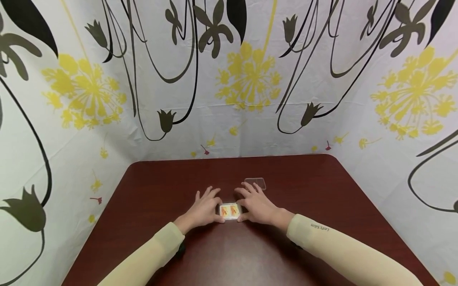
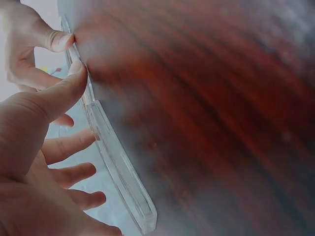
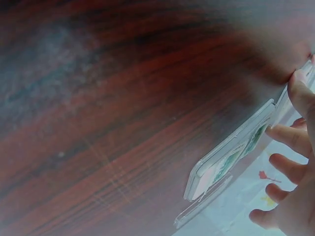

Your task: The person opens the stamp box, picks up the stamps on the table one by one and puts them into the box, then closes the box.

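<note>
A small clear plastic card case [image 1: 230, 211] lies flat on the table, showing two orange-and-white pictures. My left hand [image 1: 205, 208] pinches its left end between thumb and index finger. At the opposite end, my right hand [image 1: 258, 207] pinches it the same way, with the other fingers spread outward. A clear plastic lid or tray [image 1: 258, 181] lies just beyond my right fingertips. Another clear case [image 2: 125, 169] stands beside my left fingers in the left wrist view. The right wrist view shows a case with green-printed contents [image 3: 229, 160] near my right fingers.
The dark reddish-brown wooden table [image 1: 232, 254] has rounded far corners. White cloth [image 1: 200, 91] with yellow flowers and dark stems hangs behind it and along both sides. Light sleeves [image 1: 146, 254] cover both forearms.
</note>
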### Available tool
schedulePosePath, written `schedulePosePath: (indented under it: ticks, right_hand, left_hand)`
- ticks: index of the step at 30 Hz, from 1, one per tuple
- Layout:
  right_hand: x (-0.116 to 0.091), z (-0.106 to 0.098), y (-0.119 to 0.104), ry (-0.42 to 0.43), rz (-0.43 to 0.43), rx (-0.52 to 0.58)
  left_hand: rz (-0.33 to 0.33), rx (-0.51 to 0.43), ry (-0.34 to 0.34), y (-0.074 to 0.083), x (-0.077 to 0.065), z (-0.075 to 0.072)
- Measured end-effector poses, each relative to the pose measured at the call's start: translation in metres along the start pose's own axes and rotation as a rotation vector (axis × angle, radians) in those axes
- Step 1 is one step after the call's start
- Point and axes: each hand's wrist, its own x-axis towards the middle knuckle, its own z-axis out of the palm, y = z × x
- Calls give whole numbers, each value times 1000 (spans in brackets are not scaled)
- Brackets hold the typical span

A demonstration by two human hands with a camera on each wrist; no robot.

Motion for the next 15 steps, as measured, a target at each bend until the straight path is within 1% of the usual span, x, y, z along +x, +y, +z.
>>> schedulePosePath:
  ticks: [4, 8, 12, 15]
  right_hand:
    - [0, 0, -1, -19, 25, 20]
    - [1, 0, -3, -33, 50, 59]
    - [4, -1, -4, -19, 72, 99]
    - [8, -3, -5, -7, 82, 103]
  left_hand:
    - [0, 9, 11, 1, -1, -1]
    - [-4, -7, 20, 2, -2, 0]
    - [3, -22, 21, 1, -1, -2]
    - [10, -28, 19, 0, 1, -5]
